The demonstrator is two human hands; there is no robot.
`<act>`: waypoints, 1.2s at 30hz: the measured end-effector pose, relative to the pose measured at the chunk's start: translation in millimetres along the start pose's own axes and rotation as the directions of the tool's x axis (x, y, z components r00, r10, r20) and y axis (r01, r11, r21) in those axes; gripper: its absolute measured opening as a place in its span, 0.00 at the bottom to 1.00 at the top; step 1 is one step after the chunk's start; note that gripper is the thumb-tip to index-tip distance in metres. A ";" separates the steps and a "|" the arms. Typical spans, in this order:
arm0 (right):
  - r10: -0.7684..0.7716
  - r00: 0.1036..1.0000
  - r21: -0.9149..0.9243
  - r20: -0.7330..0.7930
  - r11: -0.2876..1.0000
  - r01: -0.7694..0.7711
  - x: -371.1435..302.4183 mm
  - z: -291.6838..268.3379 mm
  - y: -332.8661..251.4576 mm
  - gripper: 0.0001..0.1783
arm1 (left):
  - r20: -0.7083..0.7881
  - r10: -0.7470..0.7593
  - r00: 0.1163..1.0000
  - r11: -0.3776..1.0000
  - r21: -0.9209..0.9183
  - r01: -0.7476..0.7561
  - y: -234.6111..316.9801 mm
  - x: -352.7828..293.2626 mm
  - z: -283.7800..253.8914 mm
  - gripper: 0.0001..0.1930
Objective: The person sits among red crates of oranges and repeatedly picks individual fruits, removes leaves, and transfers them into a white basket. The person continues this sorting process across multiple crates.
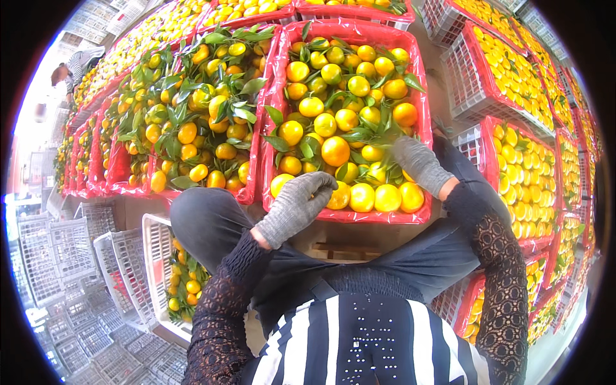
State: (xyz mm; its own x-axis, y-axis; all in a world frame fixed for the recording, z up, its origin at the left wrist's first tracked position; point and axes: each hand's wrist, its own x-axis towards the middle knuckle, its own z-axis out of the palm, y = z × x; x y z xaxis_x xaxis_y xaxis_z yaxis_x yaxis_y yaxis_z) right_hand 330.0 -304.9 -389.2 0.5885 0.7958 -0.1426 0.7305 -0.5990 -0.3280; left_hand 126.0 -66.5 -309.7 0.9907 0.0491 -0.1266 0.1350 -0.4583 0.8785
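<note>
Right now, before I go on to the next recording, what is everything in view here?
Front crate: one, red-lined, before the person
Citrus fruits: many, orange and yellow, in the front crate
Leaves: many, green, among the fruits
Leafy crates: several, red-lined, left
Back crates: several, red-lined, top
Right crates: several, grey with red lining, right
Pale crate: one, cream, lower left, holding fruit
Grey crates: many, grey, far left
Co-worker: one, striped clothing, upper left
Left hand: one, grey-gloved, front crate's near edge
Right hand: one, grey-gloved, front crate's right side
Lace sleeves: two, black, forearms
Striped top: one, black-and-white, bottom
Trousers: one pair, dark grey, legs
</note>
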 end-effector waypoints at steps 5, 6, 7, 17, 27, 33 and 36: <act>-0.088 0.993 -0.050 -0.076 0.995 0.084 -6.1 23.9 16.0 0.09 | -0.219 0.052 0.974 0.992 0.126 -0.025 2.9 -1.1 -73.3 0.08; -0.089 0.996 -0.127 -0.008 0.988 0.087 -7.1 25.3 16.5 0.10 | -0.284 0.085 0.955 0.992 0.113 -0.055 -1.2 -0.8 -96.8 0.08; -0.113 0.993 -0.193 0.039 0.974 0.118 -3.1 24.7 16.1 0.10 | -0.376 0.084 0.923 0.996 0.039 -0.075 -6.4 -12.4 -119.3 0.07; -0.290 0.939 -0.075 -0.187 0.957 0.281 -36.7 -16.5 4.6 0.11 | -0.886 -0.320 0.335 0.935 -0.240 0.260 -126.7 -191.9 -225.9 0.08; -0.260 0.962 -0.103 -0.080 0.962 0.251 -42.6 -19.2 8.1 0.19 | -0.386 -0.207 0.899 0.452 0.777 0.438 -161.7 12.0 -254.3 0.35; -0.139 0.990 -0.030 -0.012 0.990 0.138 -45.5 -32.6 -5.9 0.27 | -0.556 -0.201 0.807 0.852 0.308 0.424 -135.9 19.1 -254.9 0.21; -0.143 0.989 0.015 0.038 0.990 0.142 -44.8 -40.2 -7.3 0.29 | -0.406 -0.235 0.883 0.740 -0.664 -0.108 -114.9 -1.3 -245.8 0.25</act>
State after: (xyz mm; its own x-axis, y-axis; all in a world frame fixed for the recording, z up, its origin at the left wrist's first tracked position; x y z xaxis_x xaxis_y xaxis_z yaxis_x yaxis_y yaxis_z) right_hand 312.2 -339.7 -342.9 0.4644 0.8760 -0.1301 0.8014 -0.4782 -0.3591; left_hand 112.8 204.3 -297.3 0.8491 0.5116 -0.1312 0.0025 0.2444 0.9697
